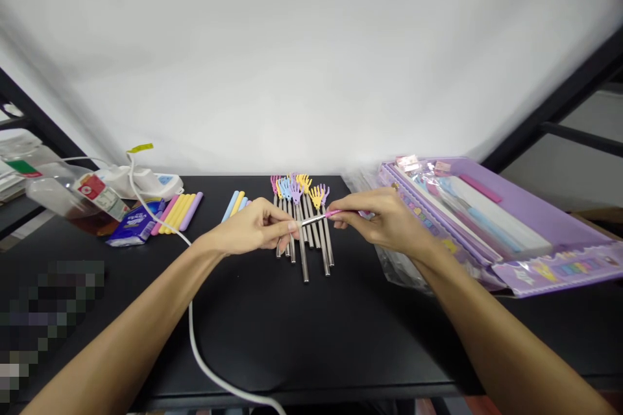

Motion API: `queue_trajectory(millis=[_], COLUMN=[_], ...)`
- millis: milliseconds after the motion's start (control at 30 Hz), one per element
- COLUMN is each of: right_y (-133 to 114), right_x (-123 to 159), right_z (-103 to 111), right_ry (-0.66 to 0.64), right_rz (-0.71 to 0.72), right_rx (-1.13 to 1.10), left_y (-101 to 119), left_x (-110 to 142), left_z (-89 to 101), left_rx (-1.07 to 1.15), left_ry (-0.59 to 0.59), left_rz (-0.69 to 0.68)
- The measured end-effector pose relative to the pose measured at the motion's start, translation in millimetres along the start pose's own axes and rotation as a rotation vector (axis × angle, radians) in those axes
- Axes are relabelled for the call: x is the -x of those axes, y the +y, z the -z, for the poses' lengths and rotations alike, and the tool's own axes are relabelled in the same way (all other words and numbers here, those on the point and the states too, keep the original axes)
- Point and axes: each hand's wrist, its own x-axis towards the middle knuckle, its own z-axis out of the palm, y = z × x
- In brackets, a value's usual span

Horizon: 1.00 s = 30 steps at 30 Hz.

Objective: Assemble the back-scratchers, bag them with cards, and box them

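Clearly, you had both hands on 1 slim rod [312, 220], which lay across the clock's centre above the fanned scratchers; every hour was read from it. Your left hand [260, 227], at 9 o'clock, pinched its metal end between thumb and fingers. Your right hand [377, 217], at 3 o'clock, pinched its pink end, so neither grip was released. What the right fingers covered could not be told.

Your main risk seemed to be a slip: the rod was thin, and a loosened pinch or an uneven tug could jerk it free. A sudden release might also knock your hands into the scratchers [304, 259], whose coloured heads clustered near 12 o'clock and whose metal stems ran toward 6 o'clock, and scatter them.

At 9 o'clock, just beyond your left hand, blue and yellow tubes [232, 205] lay loose and partly hidden; being round, they could roll if your wrist brushed them. A white cable [195, 343] passed under your left forearm and on toward 6 o'clock, so a backward sweep could snag it. Clear wrapping [402, 266] at 4 o'clock, beside the purple box [506, 185], could catch your right wrist if it dropped.
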Motion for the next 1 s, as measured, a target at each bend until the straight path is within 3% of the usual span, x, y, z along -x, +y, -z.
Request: queue_trajectory(millis=[100,200,300,400,467,567,667,833,900,1000], right_y=[-2,-5,-6,-3,-1,1,6,17,13,1], right_x=[0,-2,-4,-6,-7,-10,-12,-13,-13,-15], right_z=[0,6,11,4,-7,-24,-24,-13,-21,-38], right_ry=[-0.022,-0.061,-0.072,-0.032,0.035,0.154,0.255,0.652,0.592,0.377], right_rz=[-0.046,-0.191,-0.393,-0.558,-0.618,-0.669,-0.747,-0.74,-0.698,-0.645], right_rx=[-0.035,-0.096,-0.228,-0.422,-0.578,-0.79,-0.882,-0.959,-0.983,-0.995], left_y=[3,5,1,-5,-8,-9,-9,-14,-14,-11], left_x=[1,0,-3,-9,-13,-16,-15,-10,-12,-17], left_z=[1.1,-2.8,-10.2,-19.1,-24.9,-29.8,-23.6,-6.2,-10.0,-21.7], left_rx=[-0.005,-0.153,-0.39,-0.782,-1.006,-1.169,-1.216,-1.148,-1.157,-1.201], left_ry=[-0.041,-0.003,0.23,0.522,0.642,0.749,0.757,0.78,0.797,0.793], left_rz=[-0.027,-0.15,-0.31,-0.514,-0.611,-0.685,-0.668,-0.618,-0.639,-0.678])
